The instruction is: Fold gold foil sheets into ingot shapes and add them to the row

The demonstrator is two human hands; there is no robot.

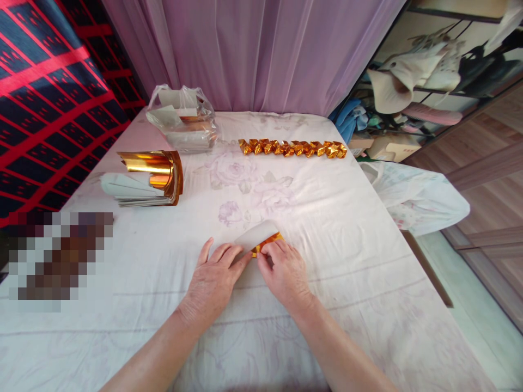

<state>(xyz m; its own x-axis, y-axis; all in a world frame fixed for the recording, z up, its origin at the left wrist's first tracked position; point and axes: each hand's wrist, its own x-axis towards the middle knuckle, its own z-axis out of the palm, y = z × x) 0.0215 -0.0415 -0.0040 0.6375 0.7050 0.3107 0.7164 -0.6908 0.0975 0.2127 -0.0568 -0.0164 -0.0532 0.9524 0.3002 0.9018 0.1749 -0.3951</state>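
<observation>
A sheet of gold foil paper (258, 235) with a whitish back lies on the cloth between my hands, its near edge turned up to show a gold strip. My left hand (214, 272) holds down the sheet's left end, thumb at the fold, with the little finger standing apart. At the right end, my right hand (286, 267) pinches the gold strip between thumb and curled fingers. Both thumbs nearly meet at the folded edge. Farther off, a row of folded gold foil pieces (292, 148) stretches sideways.
A curled stack of gold foil sheets (174, 182) rests at left, near a clear plastic bag (196, 128) of papers. The flowered tablecloth (347, 245) covers the table. Beyond hangs a purple curtain (253, 54); a white bag (429, 196) and shelves stand right. A blurred patch hides something left.
</observation>
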